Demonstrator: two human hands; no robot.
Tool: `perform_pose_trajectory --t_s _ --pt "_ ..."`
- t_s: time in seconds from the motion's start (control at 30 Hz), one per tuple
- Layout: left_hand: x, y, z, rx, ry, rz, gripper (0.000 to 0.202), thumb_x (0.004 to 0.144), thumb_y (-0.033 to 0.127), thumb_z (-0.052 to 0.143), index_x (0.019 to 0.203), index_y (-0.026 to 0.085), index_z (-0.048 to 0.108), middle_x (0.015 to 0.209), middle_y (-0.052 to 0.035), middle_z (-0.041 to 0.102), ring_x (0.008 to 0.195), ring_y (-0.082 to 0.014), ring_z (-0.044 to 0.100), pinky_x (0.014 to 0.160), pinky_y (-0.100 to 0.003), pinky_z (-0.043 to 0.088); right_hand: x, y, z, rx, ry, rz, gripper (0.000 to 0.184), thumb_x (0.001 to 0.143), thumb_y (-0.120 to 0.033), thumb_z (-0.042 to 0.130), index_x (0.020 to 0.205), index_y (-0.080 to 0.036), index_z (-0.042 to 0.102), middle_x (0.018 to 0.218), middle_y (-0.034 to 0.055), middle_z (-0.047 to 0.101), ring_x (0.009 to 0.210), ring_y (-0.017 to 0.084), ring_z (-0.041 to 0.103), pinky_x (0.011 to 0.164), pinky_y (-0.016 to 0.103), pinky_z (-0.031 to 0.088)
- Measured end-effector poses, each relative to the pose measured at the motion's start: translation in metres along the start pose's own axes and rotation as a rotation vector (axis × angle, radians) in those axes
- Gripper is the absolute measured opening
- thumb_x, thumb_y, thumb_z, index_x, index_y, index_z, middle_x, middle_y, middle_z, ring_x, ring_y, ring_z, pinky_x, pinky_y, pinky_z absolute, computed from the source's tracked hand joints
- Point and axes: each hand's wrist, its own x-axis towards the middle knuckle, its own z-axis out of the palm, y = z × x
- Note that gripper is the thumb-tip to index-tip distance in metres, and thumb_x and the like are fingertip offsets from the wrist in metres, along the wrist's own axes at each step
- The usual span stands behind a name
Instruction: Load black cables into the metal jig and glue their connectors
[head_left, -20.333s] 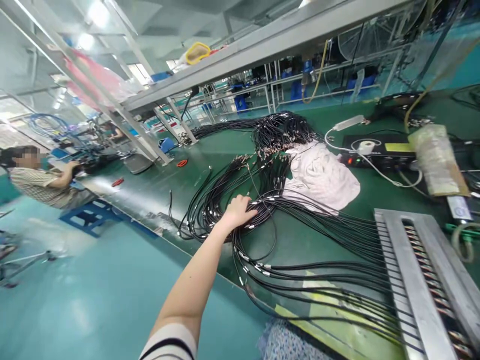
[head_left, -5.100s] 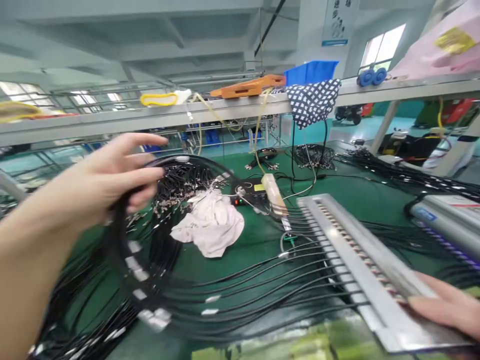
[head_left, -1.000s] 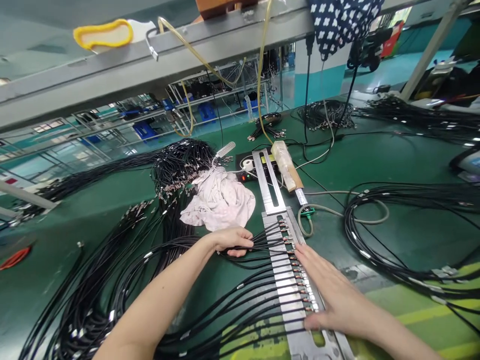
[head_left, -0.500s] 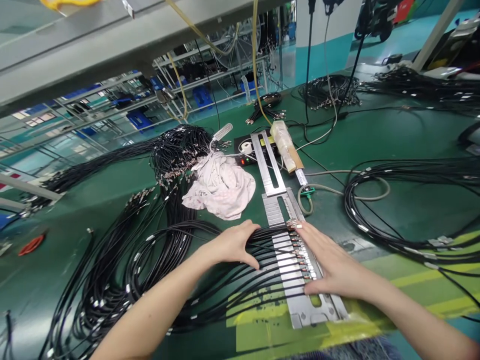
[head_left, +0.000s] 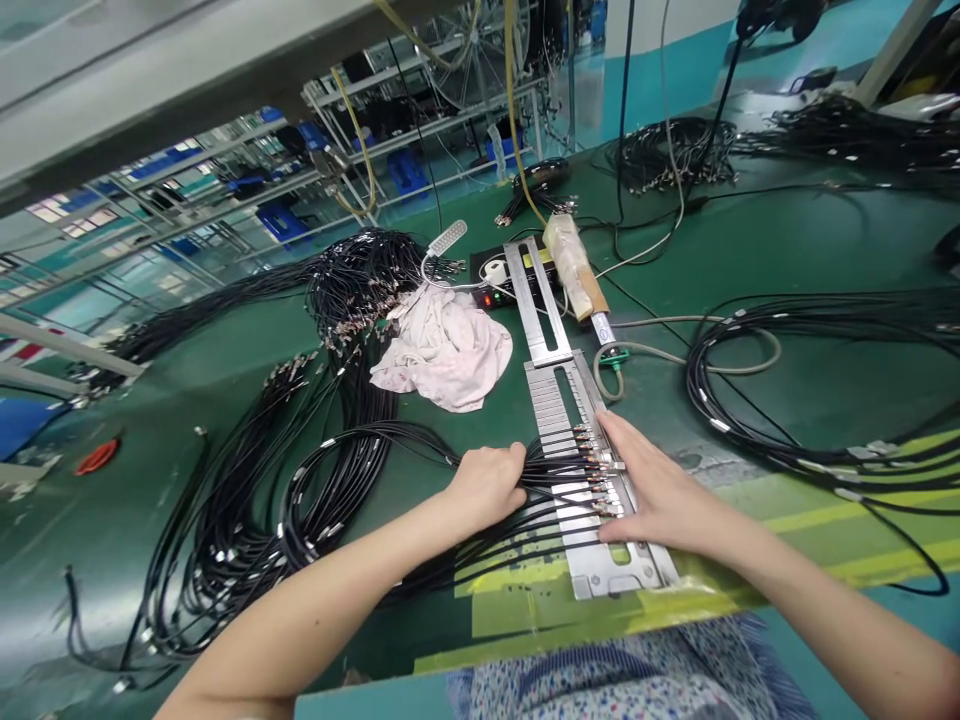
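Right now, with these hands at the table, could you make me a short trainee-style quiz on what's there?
1. True or false: the left hand is closed around black cables.
2. The right hand rests on: A) a yellow hose; B) the slotted metal fixture; C) a blue stool.
3. What colour is the tabletop under the pale cloth?

Key: 1. True. 2. B. 3. Green.

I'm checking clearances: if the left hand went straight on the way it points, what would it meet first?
Likely the metal jig, along the cables the left hand grips, though its height is hard to judge.
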Motion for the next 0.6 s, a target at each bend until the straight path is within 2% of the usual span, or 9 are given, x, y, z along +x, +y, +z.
perform_pose_trajectory --t_s 0.1,0.2,0.3,0.4,0.53,0.6 --pt "0.003 -0.013 -0.015 -0.105 -0.085 0.109 0.011 0.071 0.023 0.050 0.080 0.017 0.053 0.074 -0.0016 0.059 0.068 -0.0176 0.056 0.060 -0.024 0.042 0.001 -0.001 0.000 0.010 -0.001 0.003 0.124 0.058 -0.062 0.069 0.145 -0.014 -0.005 0.153 0.0158 0.006 0.139 0.031 0.012 0.112 0.045 0.022" --pt "0.008 -0.025 -0.027 -0.269 -0.077 0.215 0.016 0.080 0.030 0.045 0.081 0.017 0.053 0.075 0.0011 0.058 0.067 -0.0141 0.054 0.058 -0.021 0.040 0.001 -0.002 -0.001 0.025 0.000 0.012 0.125 0.057 -0.062 0.070 0.146 -0.014 -0.003 0.152 0.0169 0.008 0.139 0.031 0.014 0.112 0.045 0.023" --pt "0.011 -0.031 -0.021 -0.433 -0.053 0.238 0.023 0.084 0.037 0.044 0.077 0.017 0.052 0.068 0.0020 0.055 0.062 -0.0133 0.050 0.055 -0.021 0.037 0.001 -0.004 -0.002 0.042 0.001 0.015 0.125 0.056 -0.060 0.070 0.146 -0.014 -0.004 0.152 0.0179 0.010 0.138 0.032 0.015 0.111 0.047 0.024" --pt "0.008 -0.035 -0.008 -0.428 -0.036 0.192 0.023 0.083 0.036 0.047 0.069 0.017 0.050 0.064 0.0012 0.053 0.061 -0.0139 0.049 0.056 -0.023 0.035 -0.001 -0.004 -0.003 0.041 0.001 0.007 0.124 0.058 -0.061 0.069 0.146 -0.015 -0.005 0.152 0.0186 0.010 0.138 0.033 0.015 0.110 0.048 0.025" --pt "-0.015 -0.037 -0.006 -0.464 0.132 0.140 0.024 0.088 0.035 0.039 0.073 0.018 0.048 0.064 0.0021 0.050 0.061 -0.0130 0.047 0.057 -0.022 0.034 -0.001 -0.003 -0.003 0.013 -0.017 0.016 0.122 0.060 -0.063 0.067 0.145 -0.014 -0.006 0.152 0.0178 0.007 0.139 0.032 0.012 0.112 0.047 0.023" --pt "-0.030 -0.031 -0.006 -0.426 0.169 0.160 0.024 0.089 0.037 0.041 0.076 0.018 0.048 0.067 0.0021 0.051 0.063 -0.0132 0.049 0.058 -0.022 0.035 0.000 -0.003 -0.004 0.001 -0.025 0.007 0.121 0.062 -0.062 0.066 0.145 -0.013 -0.007 0.152 0.0174 0.005 0.139 0.031 0.011 0.112 0.046 0.022"
